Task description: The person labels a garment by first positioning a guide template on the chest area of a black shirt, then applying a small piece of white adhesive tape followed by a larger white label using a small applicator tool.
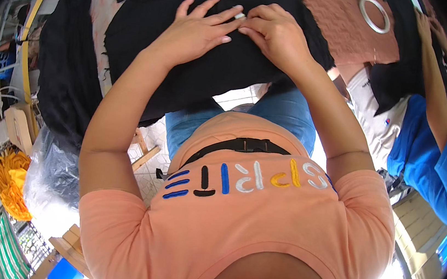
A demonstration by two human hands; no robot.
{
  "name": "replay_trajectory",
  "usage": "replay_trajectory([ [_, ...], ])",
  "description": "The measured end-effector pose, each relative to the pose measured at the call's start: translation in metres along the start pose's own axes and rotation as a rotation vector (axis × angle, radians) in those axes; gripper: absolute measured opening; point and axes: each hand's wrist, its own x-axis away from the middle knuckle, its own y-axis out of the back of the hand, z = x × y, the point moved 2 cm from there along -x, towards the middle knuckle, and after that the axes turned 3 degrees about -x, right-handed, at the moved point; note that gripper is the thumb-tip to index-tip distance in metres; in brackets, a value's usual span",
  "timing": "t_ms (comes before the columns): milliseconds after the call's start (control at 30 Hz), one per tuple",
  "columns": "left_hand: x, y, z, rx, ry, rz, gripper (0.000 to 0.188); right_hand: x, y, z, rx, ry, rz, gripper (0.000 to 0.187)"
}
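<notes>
Black fabric [154, 24] is spread in front of me. My left hand [197, 29] lies on it with the fingers spread, palm down. My right hand [277, 32] is closed in a pinch just beside the left fingertips. A small shiny whitish thing [240, 16] shows where the two hands meet; whether it is a ring on a finger or a loose piece I cannot make out. What the right fingertips grip is hidden.
Brown textured cloth [351, 38] with a white ring [374, 14] on it lies to the right. Beyond it, a co-worker in a blue top [426, 154] reaches over black cloth. Clear plastic [55, 167] and orange-yellow cloth [8, 178] are at the left.
</notes>
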Motion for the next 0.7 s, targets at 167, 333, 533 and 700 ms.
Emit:
replay_trajectory([
  [167, 0.007, 0.008, -0.002, 0.072, 0.015, 0.035, 0.047, 0.022, 0.062, 0.001, 0.036, -0.057, -0.091, 0.015],
  [333, 0.003, 0.008, -0.006, 0.067, 0.028, 0.071, 0.047, 0.1, 0.132, -0.065, 0.193, -0.691, -0.307, 0.025],
  [533, 0.004, 0.01, -0.006, 0.104, 0.057, 0.111, 0.046, 0.142, 0.156, -0.097, 0.293, -0.995, -0.223, 0.037],
  [700, -0.001, 0.013, -0.003, 0.194, 0.119, 0.157, 0.043, 0.145, 0.155, -0.116, 0.096, -1.054, -0.204, 0.037],
])
